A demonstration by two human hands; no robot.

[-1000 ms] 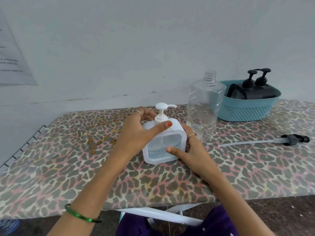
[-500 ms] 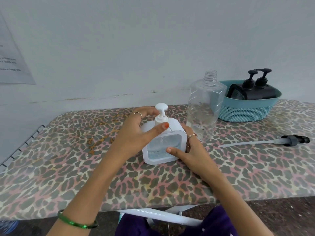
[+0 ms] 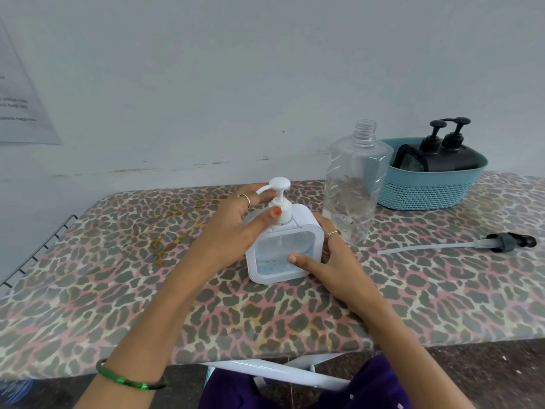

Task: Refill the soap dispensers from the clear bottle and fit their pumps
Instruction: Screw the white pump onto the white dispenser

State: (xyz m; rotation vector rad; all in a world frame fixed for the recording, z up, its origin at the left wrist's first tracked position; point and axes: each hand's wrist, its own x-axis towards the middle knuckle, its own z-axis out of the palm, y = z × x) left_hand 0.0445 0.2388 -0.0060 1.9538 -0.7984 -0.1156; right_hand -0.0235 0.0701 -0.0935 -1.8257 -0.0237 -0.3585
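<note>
The white dispenser is standing upright on the worktop, just beside the clear bottle. The left hand is pinching the base of the pump. The right hand is gripping the dispenser's right side.

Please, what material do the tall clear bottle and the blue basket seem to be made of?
The clear bottle looks like thin transparent plastic: the basket shows through it, and its open neck has moulded screw threads. The blue basket seems to be matte moulded plastic made to imitate weaving: smooth rim, regular mesh pattern below. Real woven fibre is less likely, but I cannot exclude it.
</note>
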